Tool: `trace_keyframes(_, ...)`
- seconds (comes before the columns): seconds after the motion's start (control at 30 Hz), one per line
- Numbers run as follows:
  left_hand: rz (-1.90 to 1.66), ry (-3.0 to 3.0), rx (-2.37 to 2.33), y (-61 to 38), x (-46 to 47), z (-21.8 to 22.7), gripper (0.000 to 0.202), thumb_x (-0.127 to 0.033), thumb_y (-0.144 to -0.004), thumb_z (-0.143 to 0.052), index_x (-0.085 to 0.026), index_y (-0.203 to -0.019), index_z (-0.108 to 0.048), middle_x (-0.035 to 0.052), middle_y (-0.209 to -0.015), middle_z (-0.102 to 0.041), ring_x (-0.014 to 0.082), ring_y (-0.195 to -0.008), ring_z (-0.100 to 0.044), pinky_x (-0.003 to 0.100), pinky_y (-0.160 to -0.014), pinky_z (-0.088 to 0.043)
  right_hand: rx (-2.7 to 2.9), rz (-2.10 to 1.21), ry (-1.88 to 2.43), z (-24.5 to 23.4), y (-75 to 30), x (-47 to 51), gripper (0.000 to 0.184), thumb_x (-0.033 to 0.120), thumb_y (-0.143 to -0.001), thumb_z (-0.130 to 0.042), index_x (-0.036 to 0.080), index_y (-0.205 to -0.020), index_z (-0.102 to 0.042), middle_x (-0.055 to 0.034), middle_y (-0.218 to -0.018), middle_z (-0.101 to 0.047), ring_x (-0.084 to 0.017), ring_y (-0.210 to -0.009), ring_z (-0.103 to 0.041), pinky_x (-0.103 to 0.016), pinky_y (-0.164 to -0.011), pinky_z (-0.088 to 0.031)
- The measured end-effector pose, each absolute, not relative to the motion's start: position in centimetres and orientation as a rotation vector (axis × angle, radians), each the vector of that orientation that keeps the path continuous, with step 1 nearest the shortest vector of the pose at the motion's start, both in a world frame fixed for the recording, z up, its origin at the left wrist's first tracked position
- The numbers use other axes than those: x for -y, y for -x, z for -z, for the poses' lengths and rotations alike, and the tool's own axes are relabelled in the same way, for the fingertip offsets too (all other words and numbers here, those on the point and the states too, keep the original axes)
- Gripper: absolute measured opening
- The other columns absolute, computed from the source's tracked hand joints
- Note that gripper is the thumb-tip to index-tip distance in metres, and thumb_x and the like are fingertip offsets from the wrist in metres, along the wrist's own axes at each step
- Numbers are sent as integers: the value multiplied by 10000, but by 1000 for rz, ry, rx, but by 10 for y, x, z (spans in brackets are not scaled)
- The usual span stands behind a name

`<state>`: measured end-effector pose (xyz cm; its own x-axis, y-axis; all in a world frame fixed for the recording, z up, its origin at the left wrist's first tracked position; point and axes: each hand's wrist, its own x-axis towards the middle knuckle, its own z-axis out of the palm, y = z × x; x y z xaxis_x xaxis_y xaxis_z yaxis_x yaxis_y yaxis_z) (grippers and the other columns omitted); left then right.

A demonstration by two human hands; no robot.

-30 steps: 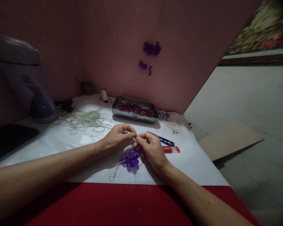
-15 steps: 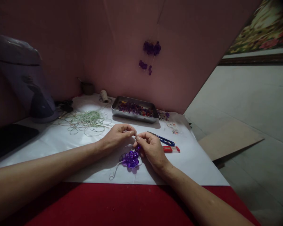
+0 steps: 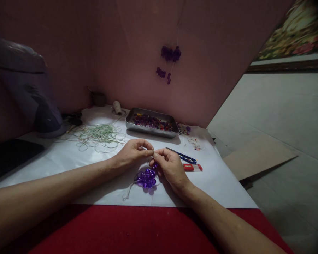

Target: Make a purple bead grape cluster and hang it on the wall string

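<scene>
So, purple bead cluster (image 3: 147, 178) lies on white sheet (image 3: 217, 183) just under both hands. Long axis slanted: narrow end up at right hand (image 3: 169, 167), fat end toward wearer. Thread (image 3: 127, 193) tail trails off on left forearm side. Left hand (image 3: 131, 153) knuckles up, thumb and forefinger pinched on thread. Right hand same pinch, tips of both hands touching. Forearms come in as V. Blue snips (image 3: 184, 157) and red stick (image 3: 193, 167) just beyond right hand; metal tray (image 3: 151, 129) farther past both.
</scene>
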<state>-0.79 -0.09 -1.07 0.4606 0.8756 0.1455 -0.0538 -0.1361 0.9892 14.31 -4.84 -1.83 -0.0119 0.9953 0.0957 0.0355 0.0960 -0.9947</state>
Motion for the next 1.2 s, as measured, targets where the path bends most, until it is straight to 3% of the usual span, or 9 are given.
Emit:
trace_keyframes(0.3, -985, -1556, -798, 8, 0, 11, 239, -369, -705, -701, -141, -720, -631, 21, -670, -600, 145, -635, -518, 295, -627, -389, 1316, -1110, 1168, 20, -143, 48, 181, 340, -795, -604, 169, -751, -562, -17, -637, -661, -64, -384, -418, -227, -399, -295)
trace_keyframes(0.67, -984, -1468, -760, 8, 5, 8, 262, -359, -717, -708, -130, -817, -631, 27, -755, -615, 151, -697, -543, 299, -685, -406, 1320, -1114, 1167, 19, -144, 49, 166, 322, -807, -592, 173, -741, -557, -4, -614, -635, -67, -394, -403, -234, -413, -288)
trace_keyframes(0.9, -991, -1457, -782, 7, 6, 7, 217, -331, -723, -681, -134, -748, -595, 7, -705, -579, 130, -657, -510, 281, -655, -381, 1351, -1055, 1180, 20, -145, 47, 142, 291, -815, -588, 169, -745, -568, 7, -575, -608, -88, -474, -467, -235, -485, -362)
trace_keyframes(1.2, -978, -1471, -803, 6, 6, 5, 185, -305, -708, -662, -136, -754, -605, 6, -706, -589, 135, -663, -512, 289, -664, -384, 1317, -1087, 1176, 19, -143, 48, 143, 304, -808, -582, 171, -768, -546, 12, -575, -620, -65, -400, -413, -222, -420, -314)
